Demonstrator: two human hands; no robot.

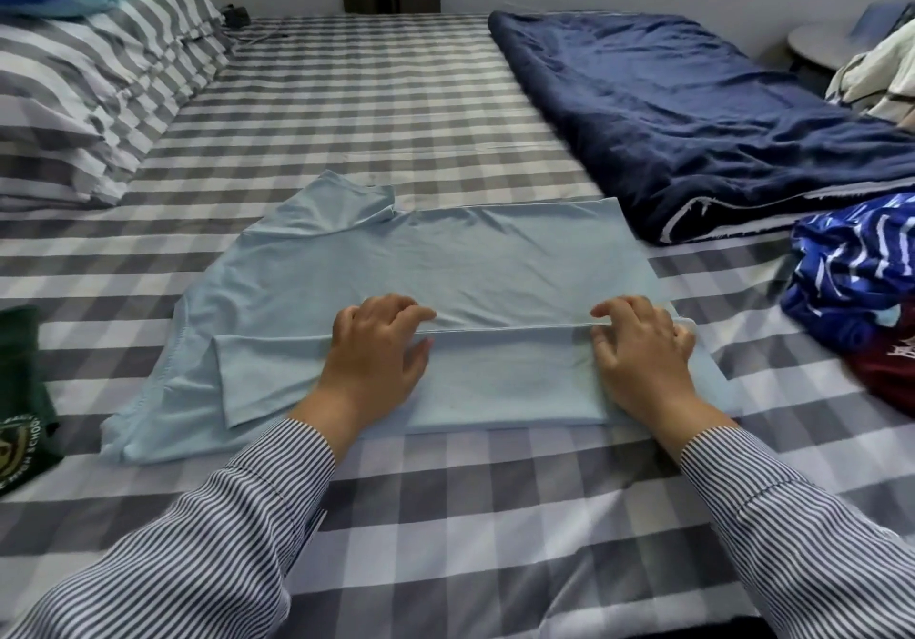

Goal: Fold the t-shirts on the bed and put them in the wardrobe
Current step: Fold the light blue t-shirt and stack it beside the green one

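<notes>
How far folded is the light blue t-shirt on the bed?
Partly folded. The light blue t-shirt has its near side turned over onto itself, both hands on that flap; the far sleeve and body lie spread flat on the bed.
</notes>
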